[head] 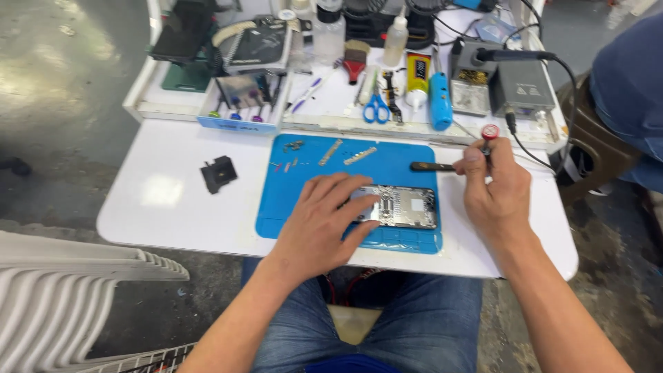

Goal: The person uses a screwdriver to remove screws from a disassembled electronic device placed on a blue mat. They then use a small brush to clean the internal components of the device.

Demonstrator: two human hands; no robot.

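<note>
An opened phone (pixel 404 206), its metal insides showing, lies on a blue work mat (pixel 304 173) at the front of a white table (pixel 166 207). My left hand (pixel 324 221) rests flat on the phone's left part, fingers spread. My right hand (pixel 494 183) is to the right of the mat and grips a thin tool with a red cap (pixel 489 132), held upright. A dark flat tool (pixel 431 166) lies at the mat's right edge, just left of that hand.
Small screws and metal strips (pixel 330 152) lie on the mat's far side. A black part (pixel 219 174) sits left of the mat. Behind are a tray with scissors (pixel 376 109), a blue cylinder (pixel 440 101), bottles and a grey soldering station (pixel 521 86). Another person's blue sleeve (pixel 628 83) is at right.
</note>
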